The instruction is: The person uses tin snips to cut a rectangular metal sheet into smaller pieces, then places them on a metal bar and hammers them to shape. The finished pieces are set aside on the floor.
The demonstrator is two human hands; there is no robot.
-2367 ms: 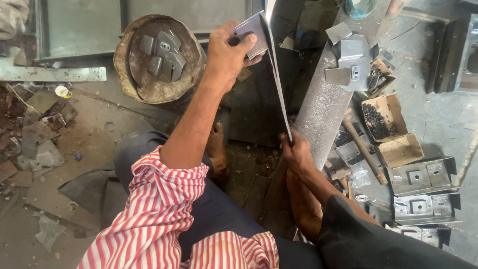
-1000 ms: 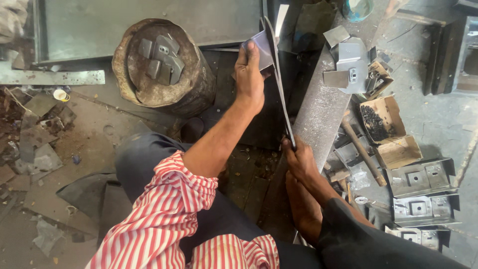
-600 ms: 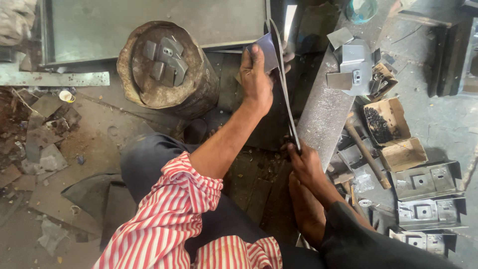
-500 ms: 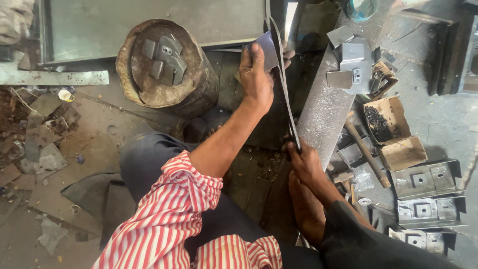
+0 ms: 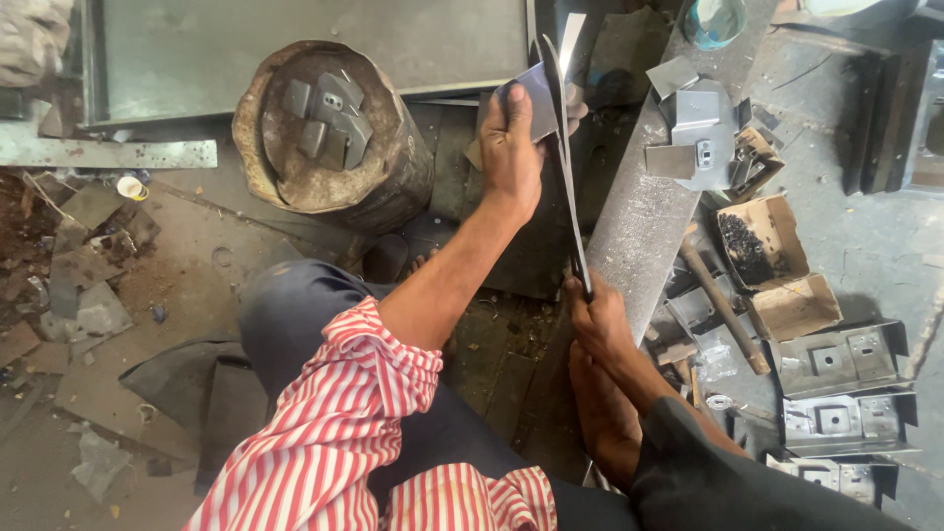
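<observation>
I've got the left hand (image 5: 511,138) clamped on the far end of a thin metal sheet (image 5: 562,147), fingers wrapped over its flat face, thumb side twd me. The sheet stands on edge, so I see mostly its narrow rim running from the left hand down to the right hand (image 5: 598,320). The right hand is clenched round the sheet's near corner, knuckles up, pinching the bottom edge.

Just right of both hands lies a long grey metal bar (image 5: 639,211), flat on the floor, roughly parallel w/ the sheet & v. close to it; can't tell if they touch. Left of the left hand, near it, stands a rusty round drum (image 5: 393,177) w/ several small cut metal plates (image 5: 329,123) piled on top. Beyond the left hand, a big flat steel panel (image 5: 295,49) lies on the floor.

Right of the right hand: a wooden-handled hammer (image 5: 723,310), an open cardboard box (image 5: 762,246) w/ dark small bits inside, & further right some pressed metal brackets (image 5: 836,359), well apart from the hand. Below the right hand a bare foot (image 5: 605,423) rests on the floor.
</observation>
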